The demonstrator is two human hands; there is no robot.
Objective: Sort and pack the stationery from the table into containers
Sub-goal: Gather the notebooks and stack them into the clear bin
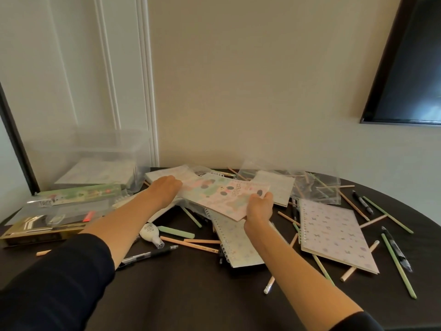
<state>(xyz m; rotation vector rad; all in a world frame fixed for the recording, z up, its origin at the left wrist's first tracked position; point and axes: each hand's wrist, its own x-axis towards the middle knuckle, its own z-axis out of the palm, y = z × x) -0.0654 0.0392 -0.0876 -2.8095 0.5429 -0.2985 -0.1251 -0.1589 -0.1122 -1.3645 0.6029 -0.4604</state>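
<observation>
Right now both of my hands are on the pastel notebook (224,194) — the one with pink and green blotches and dark dots on its cover. My right hand (260,207) pinches its near right corner, thumb on top. My left hand (167,187) holds its left edge with the fingers curled over it. The notebook sits tilted above a pile of other pads in the middle of the dark table (191,295).

Under the notebook, toward me, lies a spiral notebook (238,244) with a pale pattern. To the right of the notebook lies a bow-print spiral notebook (334,232), with peach and green pencils (396,261) scattered around it. Behind the notebook on the right lie crumpled clear plastic bags (317,185).

Left of the notebook and near me lie a white correction-tape dispenser (149,232), a green eraser (176,231) just beside it and a black pen (148,255). Farther left of the notebook lies a gold box (35,232). Behind that — at the table's back left — stands a clear plastic container (95,158) with flat, pale things at its bottom; I cannot tell what they are.
</observation>
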